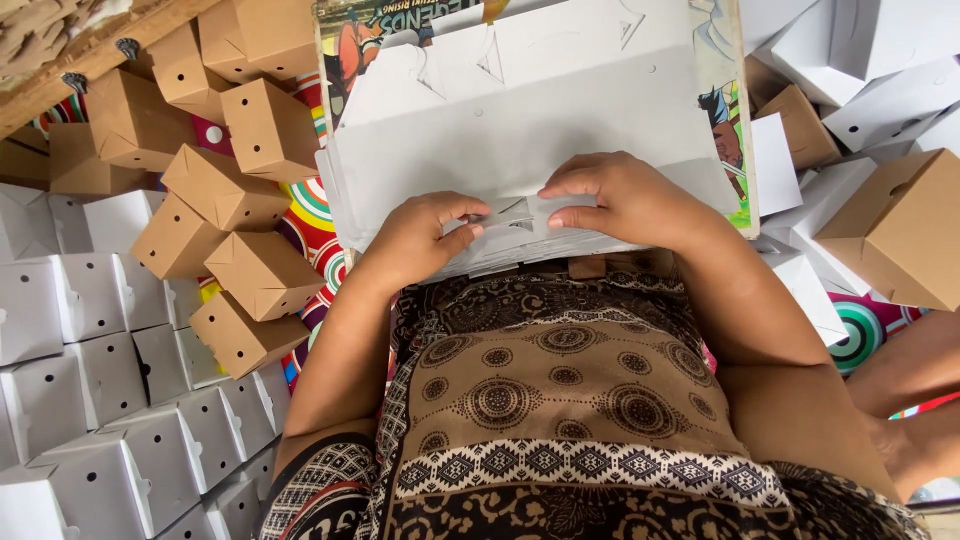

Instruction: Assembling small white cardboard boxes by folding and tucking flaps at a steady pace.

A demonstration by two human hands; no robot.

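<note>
- White card blank (pixel 520 150) lies flat on lap stack, near edge within reach.
- Left hand (pixel 425 235) pinches its tab; right hand (pixel 615 195) fingertips press it flat.
- Folded brown boxes (pixel 215 190) piled left, out of the way.

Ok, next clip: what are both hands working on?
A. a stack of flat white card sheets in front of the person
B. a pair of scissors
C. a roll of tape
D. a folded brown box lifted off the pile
A: the left hand and the right hand both rest their fingertips on the near edge of the stack of flat white card sheets, while the brown boxes sit untouched off to the side.
</note>
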